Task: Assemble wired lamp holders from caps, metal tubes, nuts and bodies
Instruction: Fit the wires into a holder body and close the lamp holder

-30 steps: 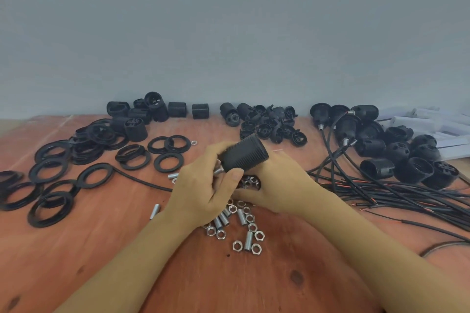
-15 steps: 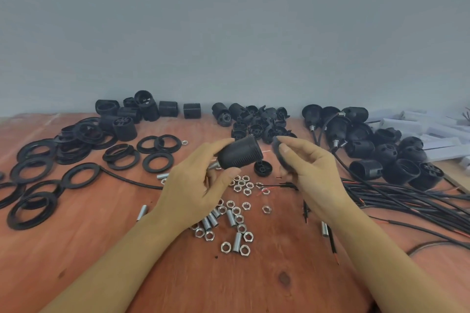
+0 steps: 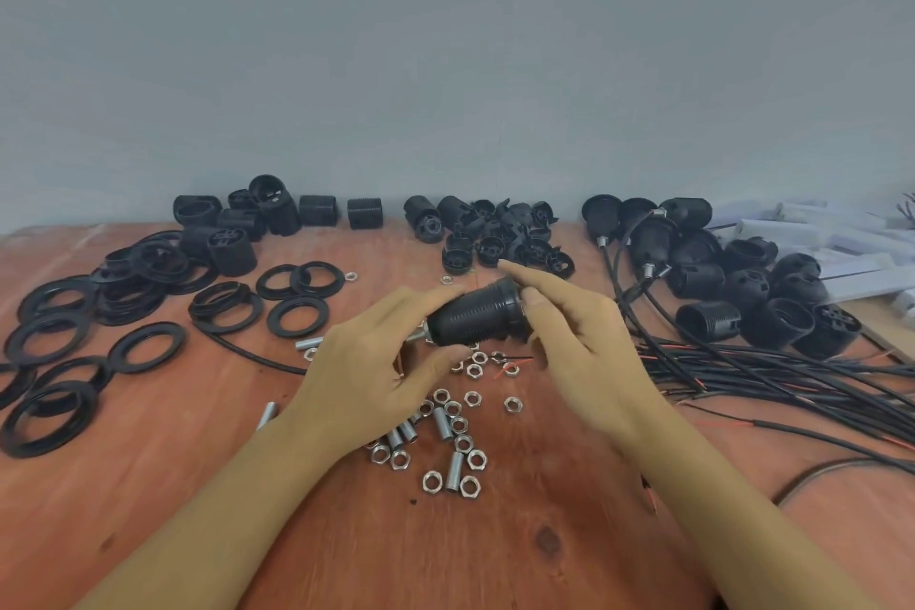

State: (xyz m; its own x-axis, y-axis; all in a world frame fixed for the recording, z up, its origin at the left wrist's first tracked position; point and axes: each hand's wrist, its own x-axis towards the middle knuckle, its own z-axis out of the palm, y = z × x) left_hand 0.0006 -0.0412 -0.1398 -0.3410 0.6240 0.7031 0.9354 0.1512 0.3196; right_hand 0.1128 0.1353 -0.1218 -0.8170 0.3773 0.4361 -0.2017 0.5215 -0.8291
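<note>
Left hand (image 3: 376,362) curls round the threaded lamp holder body (image 3: 470,320), steadying it above the loose nuts (image 3: 473,397) on the counter (image 3: 198,485); right hand (image 3: 584,352) pinches its wide end, seemingly to seat a part inside.

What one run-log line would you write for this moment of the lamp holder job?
left hand: grips black lamp holder | right hand: pinches its wide end | table: loose nuts, metal tubes near hands
</note>
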